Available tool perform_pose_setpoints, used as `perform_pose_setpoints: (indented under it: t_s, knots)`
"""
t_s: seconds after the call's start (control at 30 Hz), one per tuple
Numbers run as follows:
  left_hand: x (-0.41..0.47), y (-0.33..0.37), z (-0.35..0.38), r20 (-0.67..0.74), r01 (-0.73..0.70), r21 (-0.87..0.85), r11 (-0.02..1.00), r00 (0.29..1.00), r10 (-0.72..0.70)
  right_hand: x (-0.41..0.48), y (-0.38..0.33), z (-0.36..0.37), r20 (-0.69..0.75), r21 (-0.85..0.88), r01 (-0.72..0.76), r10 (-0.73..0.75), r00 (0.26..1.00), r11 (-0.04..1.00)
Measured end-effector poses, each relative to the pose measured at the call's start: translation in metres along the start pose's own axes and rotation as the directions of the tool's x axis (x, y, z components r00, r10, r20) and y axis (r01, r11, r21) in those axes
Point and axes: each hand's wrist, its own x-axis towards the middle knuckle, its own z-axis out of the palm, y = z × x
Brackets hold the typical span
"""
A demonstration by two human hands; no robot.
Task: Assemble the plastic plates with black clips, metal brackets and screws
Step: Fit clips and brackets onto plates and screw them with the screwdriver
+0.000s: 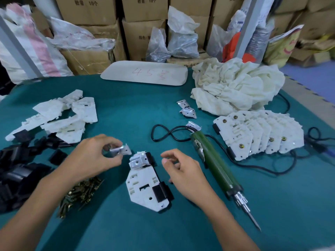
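A white plastic plate (143, 185) lies on the green table in front of me, with a black clip (162, 192) on its right edge and another at its top right. A metal bracket (138, 161) sits on the plate's top end. My left hand (94, 156) pinches a second metal bracket (121, 149) just left of and above the plate. My right hand (183, 173) hovers to the right of the plate, fingers loosely curled and holding nothing. A pile of brass screws (79, 194) lies under my left forearm.
A green electric screwdriver (216, 167) lies to the right, with its black cord (166, 133) looping behind. Finished plates (259, 133) are fanned out at right, loose white plates (63, 115) at left, black clips (20, 167) at far left, spare brackets (187, 110) and a crumpled cloth (235, 86) behind.
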Motion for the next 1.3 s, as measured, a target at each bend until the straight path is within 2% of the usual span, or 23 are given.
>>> perform_pose_setpoints:
  t_s: [0.13, 0.23, 0.33, 0.53, 0.73, 0.83, 1.0, 1.13, 1.3]
  knots:
    - [-0.064, 0.026, 0.016, -0.130, -0.032, -0.198, 0.980, 0.992, 0.006, -0.028, 0.006, -0.015, 0.041, 0.006, -0.095, 0.094, 0.995, 0.996]
    - [-0.097, 0.047, 0.033, -0.156, -0.075, -0.271, 0.960, 0.987, 0.033, -0.041, 0.004, -0.021, 0.106, 0.052, -0.163, 0.157, 0.982, 0.985]
    - [-0.114, 0.060, 0.045, -0.164, -0.102, -0.283, 0.954, 0.985, 0.057, -0.045, 0.001, -0.018, 0.162, 0.079, -0.186, 0.172, 0.972, 0.979]
    - [-0.114, 0.062, 0.057, -0.143, -0.094, -0.185, 0.978, 0.987, 0.068, -0.044, -0.003, -0.012, 0.200, 0.165, -0.231, 0.197, 0.960, 0.959]
    - [-0.104, 0.068, 0.064, -0.066, -0.107, -0.237, 0.966, 0.993, 0.093, -0.046, -0.002, -0.009, 0.233, 0.261, -0.244, 0.184, 0.955, 0.934]
    - [-0.104, 0.068, 0.066, -0.086, -0.104, -0.297, 0.949, 0.993, 0.082, -0.046, -0.003, -0.011, 0.275, 0.354, -0.279, 0.185, 0.943, 0.893]
    - [-0.108, 0.065, 0.073, -0.104, -0.031, -0.450, 0.892, 0.994, -0.019, -0.043, -0.006, -0.011, 0.269, 0.349, -0.256, 0.165, 0.949, 0.902]
    - [-0.114, 0.068, 0.078, -0.209, -0.006, -0.521, 0.853, 0.970, -0.121, -0.044, -0.008, -0.004, 0.212, 0.486, -0.194, 0.100, 0.972, 0.852]
    - [-0.113, 0.074, 0.062, -0.151, 0.026, -0.741, 0.671, 0.967, -0.204, -0.043, -0.016, 0.002, 0.142, 0.598, -0.081, -0.006, 0.990, 0.797]
